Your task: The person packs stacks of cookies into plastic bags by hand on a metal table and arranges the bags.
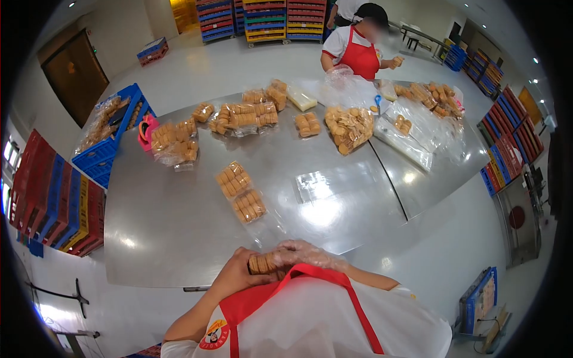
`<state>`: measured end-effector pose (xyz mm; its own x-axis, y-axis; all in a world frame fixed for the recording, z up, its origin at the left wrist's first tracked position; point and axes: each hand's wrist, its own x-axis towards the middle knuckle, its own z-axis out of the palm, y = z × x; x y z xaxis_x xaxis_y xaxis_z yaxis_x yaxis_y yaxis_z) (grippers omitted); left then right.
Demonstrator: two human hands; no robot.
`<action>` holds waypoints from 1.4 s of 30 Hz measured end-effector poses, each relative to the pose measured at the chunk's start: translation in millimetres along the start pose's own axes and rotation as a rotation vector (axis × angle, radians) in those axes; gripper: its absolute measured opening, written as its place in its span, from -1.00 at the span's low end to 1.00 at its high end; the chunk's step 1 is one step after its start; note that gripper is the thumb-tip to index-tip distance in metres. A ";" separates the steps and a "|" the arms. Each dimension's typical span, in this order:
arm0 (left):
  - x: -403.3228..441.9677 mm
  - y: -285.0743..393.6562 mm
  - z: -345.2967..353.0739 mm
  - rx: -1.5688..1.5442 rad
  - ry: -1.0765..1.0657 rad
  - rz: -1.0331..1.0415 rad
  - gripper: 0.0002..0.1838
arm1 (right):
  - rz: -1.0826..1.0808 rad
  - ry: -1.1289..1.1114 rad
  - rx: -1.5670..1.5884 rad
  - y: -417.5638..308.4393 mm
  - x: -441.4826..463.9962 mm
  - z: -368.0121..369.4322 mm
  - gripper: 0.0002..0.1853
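Close to my chest, at the table's near edge, both hands are closed around a row of round brown biscuits [261,264]. My left hand [237,269] grips its left end. My right hand [304,255], in a clear plastic glove, wraps the right side and hides part of the row. Clear plastic film lies on the table just beyond my hands. Past it lie two clear packs of biscuits end to end, a nearer pack [249,206] and a farther pack [233,179]. To their right, a flat clear plastic bag [316,186] rests on the metal.
Bagged biscuits [245,116] line the far side of the steel table [167,238]. A bag of loose biscuits [348,128], blue scissors [377,102] and plastic sheets [412,134] lie right. A co-worker [356,51] in a red apron stands opposite. Stacked crates [54,191] stand left.
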<state>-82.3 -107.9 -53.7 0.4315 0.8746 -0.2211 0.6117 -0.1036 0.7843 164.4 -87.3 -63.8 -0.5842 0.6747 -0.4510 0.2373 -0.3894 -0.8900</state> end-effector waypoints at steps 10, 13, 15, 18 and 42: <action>7.7 -19.0 21.7 -0.853 0.054 -0.204 -0.37 | -0.214 -0.172 0.451 14.7 6.1 -8.5 0.06; 20.0 -0.9 26.2 -1.282 0.064 -0.116 -0.44 | -0.351 -0.108 0.619 -17.9 2.4 -3.6 0.10; 33.6 21.3 21.4 -1.335 0.064 -0.039 -0.42 | -0.469 -0.061 0.746 -19.7 10.9 3.2 0.07; 46.8 28.0 28.9 -1.362 0.060 0.042 -0.39 | -0.614 -0.086 0.996 -10.6 25.1 1.2 0.05; 69.2 37.9 35.3 0.555 0.354 0.498 -0.54 | -0.474 0.319 1.064 62.3 -45.1 -43.9 -0.49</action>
<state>-5.8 -68.0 -59.7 0.5612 0.7522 0.3454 0.6825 -0.6566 0.3210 239.5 -114.5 -101.9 -0.1866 0.9565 -0.2244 -0.7942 -0.2813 -0.5386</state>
